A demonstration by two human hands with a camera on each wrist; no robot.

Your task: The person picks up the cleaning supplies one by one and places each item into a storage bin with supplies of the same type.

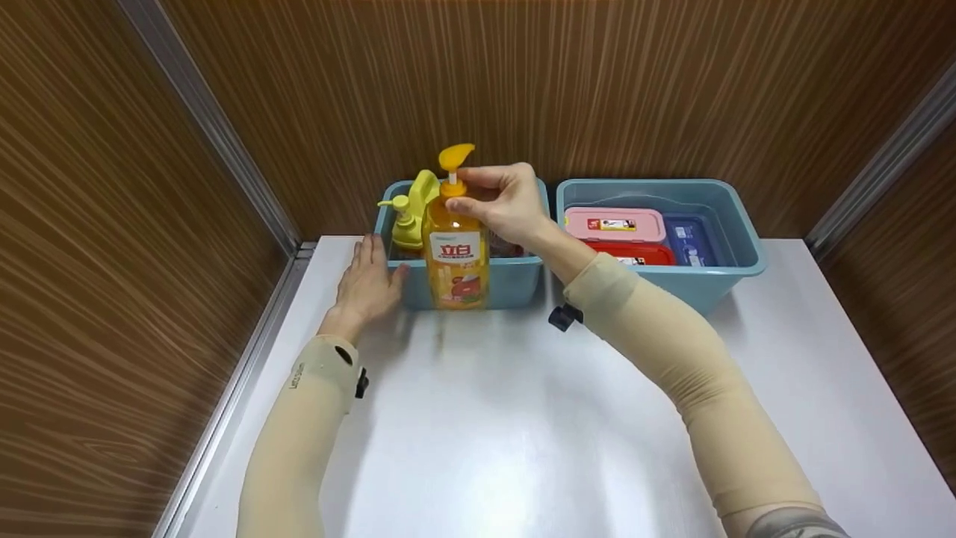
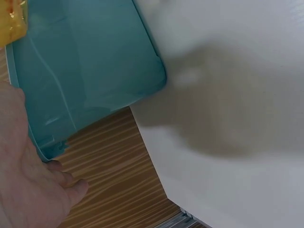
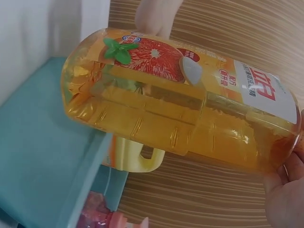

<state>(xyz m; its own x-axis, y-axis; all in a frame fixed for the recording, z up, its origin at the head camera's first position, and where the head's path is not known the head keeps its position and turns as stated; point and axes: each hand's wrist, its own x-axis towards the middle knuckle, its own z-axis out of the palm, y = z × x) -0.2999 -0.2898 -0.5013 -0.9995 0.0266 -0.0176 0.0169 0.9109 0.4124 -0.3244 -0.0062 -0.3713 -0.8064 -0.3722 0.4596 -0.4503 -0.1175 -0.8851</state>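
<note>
My right hand [image 1: 511,202] pinches the neck of an orange pump bottle of dish soap [image 1: 458,276] between thumb and fingers, just below its yellow pump head. The bottle hangs upright before the front wall of the left blue bin [image 1: 515,288]; in the right wrist view its amber body [image 3: 156,114] tilts across the bin's rim. At the bin's front left corner rests my left hand [image 1: 366,280], fingers straight along the side and thumb at the front. Inside that bin stand a light yellow pump bottle [image 1: 407,232] and a yellow handled jug [image 1: 423,190], partly hidden.
Beside it on the right is a second blue bin [image 1: 694,288] with a pink box [image 1: 616,217], a red box [image 1: 620,250] and a dark blue box [image 1: 691,239]. A pink pump bottle [image 3: 97,216] shows inside the left bin. Wood-grain panels [image 1: 358,90] enclose the white table [image 1: 478,448].
</note>
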